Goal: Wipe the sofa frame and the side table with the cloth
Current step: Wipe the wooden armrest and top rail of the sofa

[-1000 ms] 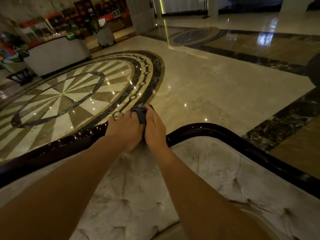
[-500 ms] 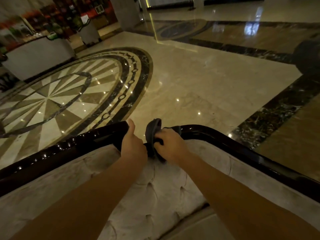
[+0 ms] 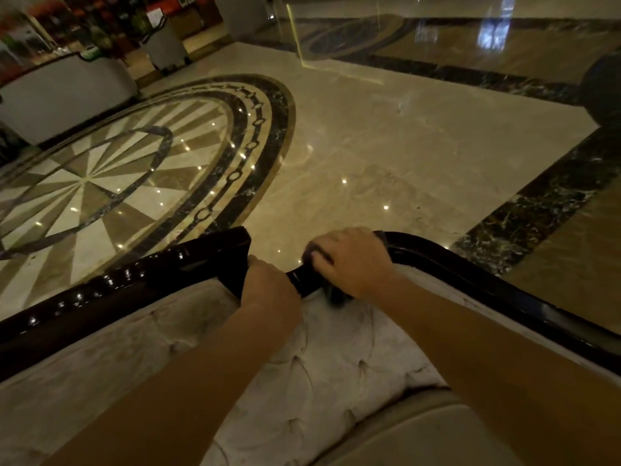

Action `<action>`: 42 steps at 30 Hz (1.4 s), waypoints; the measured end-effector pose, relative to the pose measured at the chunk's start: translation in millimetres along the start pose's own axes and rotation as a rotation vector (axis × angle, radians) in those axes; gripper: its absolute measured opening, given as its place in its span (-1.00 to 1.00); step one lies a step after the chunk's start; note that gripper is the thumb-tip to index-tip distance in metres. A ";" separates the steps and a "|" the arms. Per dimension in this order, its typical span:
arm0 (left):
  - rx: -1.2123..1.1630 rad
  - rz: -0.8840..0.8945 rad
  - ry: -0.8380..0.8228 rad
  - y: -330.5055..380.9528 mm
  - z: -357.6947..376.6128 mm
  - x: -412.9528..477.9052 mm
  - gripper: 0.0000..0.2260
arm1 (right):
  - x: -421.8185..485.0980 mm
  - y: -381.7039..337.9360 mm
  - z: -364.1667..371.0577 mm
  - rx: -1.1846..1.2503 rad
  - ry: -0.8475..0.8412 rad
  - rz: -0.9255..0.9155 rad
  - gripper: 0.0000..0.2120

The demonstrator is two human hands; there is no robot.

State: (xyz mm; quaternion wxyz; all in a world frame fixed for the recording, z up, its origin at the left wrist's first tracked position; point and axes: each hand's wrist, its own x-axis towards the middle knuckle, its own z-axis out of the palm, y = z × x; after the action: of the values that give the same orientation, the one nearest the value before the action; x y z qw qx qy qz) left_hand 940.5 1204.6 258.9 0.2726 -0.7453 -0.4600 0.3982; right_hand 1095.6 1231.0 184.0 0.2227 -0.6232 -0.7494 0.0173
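Note:
The sofa frame [image 3: 141,275] is a glossy dark wooden rail curving along the top of a pale tufted backrest [image 3: 322,375]. My right hand [image 3: 353,260] presses a dark cloth [image 3: 311,255] down over the rail at its dip; most of the cloth is hidden under the fingers, with a bit hanging on the near side. My left hand [image 3: 268,287] grips the rail just to the left, beside a raised carved peak of the frame. No side table is in view.
Beyond the sofa lies a polished marble floor with a round starburst inlay [image 3: 111,169] on the left and a dark marble band [image 3: 544,203] on the right. A white counter [image 3: 64,95] and shelves stand far back left. A dark round object [image 3: 603,85] sits at the right edge.
My right hand has moved right and laid the cloth flat over the rail. My left hand has closed on the rail near the carved peak. The view has tilted down slightly.

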 end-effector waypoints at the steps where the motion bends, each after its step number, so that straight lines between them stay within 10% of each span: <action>1: -0.059 -0.017 0.020 1.5 -1.2 0.0 -0.61 | -2.3 17.2 -5.9 -0.020 0.021 0.156 -0.58; 4: -0.441 -0.077 0.069 9.9 -0.7 8.6 -0.47 | -12.9 21.2 -7.0 -0.032 0.129 0.526 -0.60; 8: -0.807 -0.073 0.046 25.3 -6.8 41.6 -0.53 | -20.2 16.2 -0.1 0.047 0.212 0.310 -0.63; 13: -1.046 -0.114 0.124 46.5 -19.5 63.1 -0.50 | -74.2 131.2 -20.2 -0.129 -0.194 0.565 -0.83; 19: -0.740 -0.087 0.370 103.2 -82.2 82.5 -0.50 | -204.5 167.5 -46.0 -0.189 -0.091 0.696 -0.88; 24: -0.447 0.236 0.420 191.3 -138.4 86.0 -0.45 | -232.0 185.7 -48.9 -0.259 -0.168 0.690 -0.55; 31: -0.578 0.466 0.362 301.3 -190.3 50.4 -0.54 | -308.5 200.2 -77.6 -0.202 -0.112 0.640 -0.45; 42: -0.707 0.648 0.547 393.8 -260.7 -60.4 -0.49 | -532.7 198.4 -159.0 -0.020 0.205 1.061 -0.62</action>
State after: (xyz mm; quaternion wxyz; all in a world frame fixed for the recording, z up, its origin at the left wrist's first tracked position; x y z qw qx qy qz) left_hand 1329.4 971.1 114.6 -0.0212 -0.9711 -0.2255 0.0748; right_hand 1401.9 733.5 100.6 0.2494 -0.9168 -0.3061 0.0596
